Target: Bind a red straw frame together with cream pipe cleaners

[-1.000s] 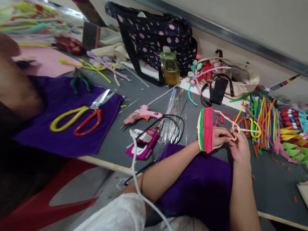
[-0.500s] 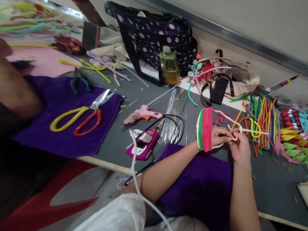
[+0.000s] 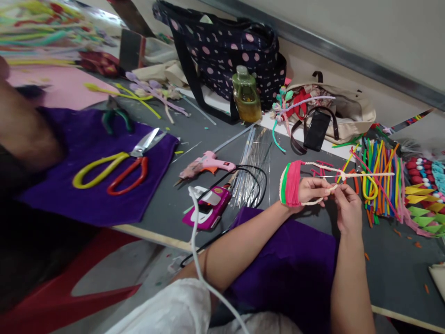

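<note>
A pink, green and cream striped band [image 3: 293, 184] sits beside my left wrist, its far part hidden behind the hand. Cream pipe cleaners [image 3: 370, 175] run from it, cross in a twist to the right and end in a straight length. My left hand [image 3: 308, 191] is closed, pinching a short cream end between thumb and fingers. Close against it, my right hand [image 3: 348, 209] pinches the same end. Beneath my forearms lies a purple cloth [image 3: 278, 260].
A pink glue gun [image 3: 212, 162] and a magenta device [image 3: 208, 211] lie left of my hands. Large scissors [image 3: 139, 153] rest on another purple cloth near a co-worker's arm [image 3: 28, 120]. Coloured pipe cleaners [image 3: 380, 176] are to the right; a bottle [image 3: 246, 95] stands behind.
The striped band has shifted slightly left and tilted. My right fingers have drawn up against the left ones, and the long cream length has swung a little up and right.
</note>
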A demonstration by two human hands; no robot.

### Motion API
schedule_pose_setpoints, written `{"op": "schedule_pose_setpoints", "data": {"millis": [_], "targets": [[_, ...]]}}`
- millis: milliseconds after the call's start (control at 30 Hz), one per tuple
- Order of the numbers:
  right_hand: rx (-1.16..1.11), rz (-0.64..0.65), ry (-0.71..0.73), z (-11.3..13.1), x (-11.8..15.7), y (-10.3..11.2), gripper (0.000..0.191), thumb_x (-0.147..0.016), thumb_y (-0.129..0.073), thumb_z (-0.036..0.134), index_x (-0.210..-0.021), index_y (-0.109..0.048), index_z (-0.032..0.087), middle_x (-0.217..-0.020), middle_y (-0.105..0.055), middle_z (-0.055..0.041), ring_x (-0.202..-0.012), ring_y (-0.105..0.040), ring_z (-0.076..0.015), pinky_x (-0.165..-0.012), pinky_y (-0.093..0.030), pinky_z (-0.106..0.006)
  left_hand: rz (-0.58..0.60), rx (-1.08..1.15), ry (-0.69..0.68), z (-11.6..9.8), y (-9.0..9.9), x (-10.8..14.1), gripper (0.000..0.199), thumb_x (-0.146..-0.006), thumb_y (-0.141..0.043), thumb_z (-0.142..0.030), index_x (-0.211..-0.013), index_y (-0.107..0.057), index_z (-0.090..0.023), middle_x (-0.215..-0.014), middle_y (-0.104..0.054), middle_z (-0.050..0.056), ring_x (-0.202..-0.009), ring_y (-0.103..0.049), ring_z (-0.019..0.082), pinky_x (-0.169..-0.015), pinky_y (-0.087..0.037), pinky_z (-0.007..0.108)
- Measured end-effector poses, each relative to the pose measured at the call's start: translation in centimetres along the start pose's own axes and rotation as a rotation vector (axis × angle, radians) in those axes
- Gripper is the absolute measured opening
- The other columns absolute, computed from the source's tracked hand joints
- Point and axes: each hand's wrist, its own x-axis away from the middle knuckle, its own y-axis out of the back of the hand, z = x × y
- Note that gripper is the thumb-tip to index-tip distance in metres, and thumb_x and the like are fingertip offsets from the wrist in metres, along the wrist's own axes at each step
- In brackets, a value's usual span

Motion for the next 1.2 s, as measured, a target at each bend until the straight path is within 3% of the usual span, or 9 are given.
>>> {"op": "schedule_pose_setpoints", "data": {"millis": [300, 567, 767, 967, 1200], "targets": [[0.145, -0.073, 0.112, -0.49, -0.17, 0.05, 0.024, -0.071, -0.071, 0.04, -0.071, -0.064, 0.017, -0.065, -0.063, 0.002, -0.062, -0.056, -0.0132, -0.065, -0.045, -0.027, 0.089, 0.014, 0.156, -0.26, 0.18, -0.09, 0.033, -0.057, -0.083, -0.033, -0.077, -0.069, -0.009, -0.064, -0.06, 0.001, -0.052, -0.056, 0.008, -0.047, -0.049, 0.019], [-0.157, -0.009, -0.022, 0.05, -0.11, 0.1, 0.022, -0.066, -0.076, 0.034, -0.073, -0.066, 0.016, -0.075, -0.069, -0.0039, -0.066, -0.062, -0.0155, -0.068, -0.05, -0.032, 0.222, 0.078, 0.254, -0.11, 0.67, -0.11, 0.032, -0.062, -0.082, -0.032, -0.081, -0.071, -0.009, -0.055, -0.057, 0.0, -0.048, -0.054, 0.007, -0.043, -0.045, 0.017], [-0.101, -0.079, -0.039, 0.03, -0.23, 0.35, 0.023, -0.059, -0.08, 0.031, -0.069, -0.066, 0.016, -0.061, -0.061, 0.0027, -0.054, -0.054, -0.0096, -0.056, -0.044, -0.023, 0.26, 0.061, 0.294, -0.1, 0.38, -0.01, 0.032, -0.061, -0.082, -0.035, -0.077, -0.072, -0.009, -0.053, -0.057, 0.0, -0.044, -0.052, 0.006, -0.042, -0.042, 0.016], [-0.054, 0.033, -0.164, -0.36, -0.49, 0.77, 0.022, -0.06, -0.08, 0.031, -0.063, -0.065, 0.015, -0.057, -0.06, 0.0035, -0.052, -0.049, -0.008, -0.055, -0.038, -0.022, 0.145, 0.013, 0.183, 0.15, 0.28, -0.03, 0.034, -0.059, -0.083, -0.036, -0.074, -0.07, -0.009, -0.054, -0.059, 0.0, -0.045, -0.052, 0.006, -0.045, -0.042, 0.018], [0.135, -0.123, 0.005, 0.12, -0.27, 0.48, 0.024, -0.063, -0.076, 0.033, -0.057, -0.06, 0.016, -0.047, -0.044, 0.0078, -0.048, -0.034, -0.0066, -0.049, -0.026, -0.021, -0.17, -0.03, -0.058, 0.63, 0.08, -0.58, 0.037, -0.061, -0.08, -0.041, -0.074, -0.064, -0.01, -0.057, -0.057, -0.002, -0.045, -0.05, 0.006, -0.046, -0.041, 0.019]]}}
